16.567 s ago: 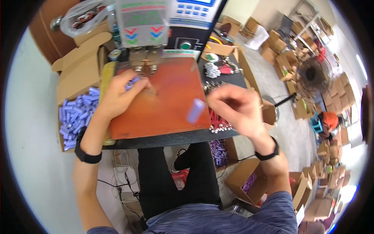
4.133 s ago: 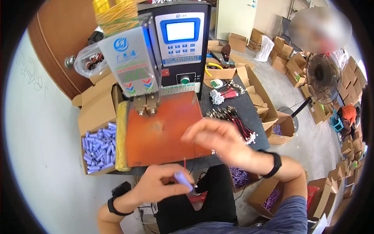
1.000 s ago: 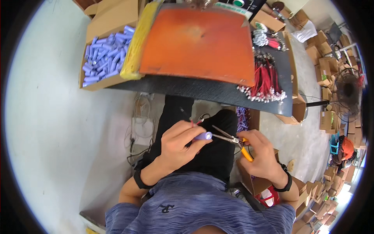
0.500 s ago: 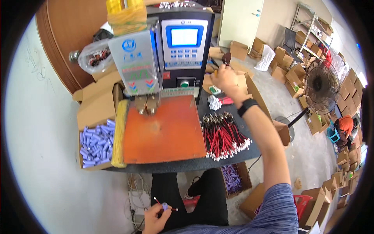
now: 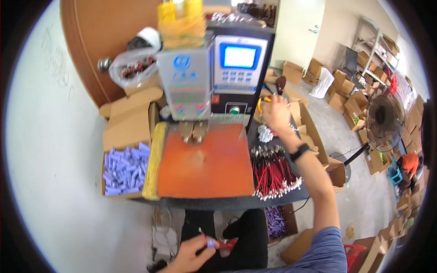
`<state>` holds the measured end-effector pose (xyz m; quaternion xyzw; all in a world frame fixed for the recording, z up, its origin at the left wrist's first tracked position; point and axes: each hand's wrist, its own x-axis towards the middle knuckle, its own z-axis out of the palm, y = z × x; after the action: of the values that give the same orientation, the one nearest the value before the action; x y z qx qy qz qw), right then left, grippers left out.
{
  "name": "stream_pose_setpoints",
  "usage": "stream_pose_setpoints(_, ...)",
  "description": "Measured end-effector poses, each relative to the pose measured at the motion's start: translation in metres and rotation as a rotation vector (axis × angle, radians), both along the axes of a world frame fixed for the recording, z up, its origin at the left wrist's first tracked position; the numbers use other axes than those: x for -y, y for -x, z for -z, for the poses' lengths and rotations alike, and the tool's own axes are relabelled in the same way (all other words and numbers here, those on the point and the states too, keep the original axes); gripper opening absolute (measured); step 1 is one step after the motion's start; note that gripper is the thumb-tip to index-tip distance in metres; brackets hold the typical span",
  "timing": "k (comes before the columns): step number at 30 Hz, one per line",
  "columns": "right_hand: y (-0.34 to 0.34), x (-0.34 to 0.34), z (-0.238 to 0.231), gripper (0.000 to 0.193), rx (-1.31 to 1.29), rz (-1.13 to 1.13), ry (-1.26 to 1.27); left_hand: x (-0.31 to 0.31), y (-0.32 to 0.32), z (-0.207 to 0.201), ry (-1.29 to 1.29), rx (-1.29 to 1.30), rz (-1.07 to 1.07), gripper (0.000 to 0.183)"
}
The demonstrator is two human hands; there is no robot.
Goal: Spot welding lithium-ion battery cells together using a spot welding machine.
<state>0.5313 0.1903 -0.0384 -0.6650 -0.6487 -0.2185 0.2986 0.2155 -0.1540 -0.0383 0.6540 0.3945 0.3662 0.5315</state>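
Low over my lap, my left hand (image 5: pixel 193 255) is closed on a small purple battery cell (image 5: pixel 210 244) with a thin wire at it. Beyond the wire bundles, at the right of the machine, my right hand (image 5: pixel 276 113) is closed round a yellow-handled hand tool (image 5: pixel 261 104). A curved handle shows beside its fingers; the tool's head is hidden. A dark brown oval thing (image 5: pixel 280 83) lies just past that hand. Nearer me lie many red and black wires (image 5: pixel 273 170) with white connectors, and a bunch of white connectors (image 5: pixel 265 133).
A spot welder (image 5: pixel 234 86) with a screen stands behind an orange board (image 5: pixel 205 166). Purple cells (image 5: pixel 125 168) fill a carton at left; another carton of cells (image 5: pixel 276 220) is under the table. At right are a fan (image 5: pixel 384 116), cartons and a person in orange (image 5: pixel 409 163).
My view has shifted, so the table appears lower and further right. My right hand has drawn slightly nearer with the yellow-handled tool. My left hand still holds the cell and wire.
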Motion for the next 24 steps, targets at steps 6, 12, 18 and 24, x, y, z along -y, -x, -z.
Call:
stream_pose_setpoints(6, 0.044, 0.199, -0.067, 0.010, -0.663, -0.727, 0.418, -0.065, -0.012, -0.027, -0.310, 0.072, 0.188, 0.016)
stream_pose_setpoints(12, 0.090, 0.255, -0.061, 0.012, -0.814, -0.988, 0.698, -0.079, -0.024, -0.016, -0.378, 0.046, 0.264, 0.026)
stream_pose_setpoints(18, 0.108, 0.242, -0.052, 0.012, -1.190, -1.047, 0.883, -0.086, -0.021, -0.018, -0.307, 0.093, 0.311, 0.029)
stream_pose_setpoints(24, 0.107, 0.183, -0.056, 0.012, -1.116, -0.850, 0.789, -0.128, 0.026, -0.046, -0.567, -0.170, 0.056, 0.023)
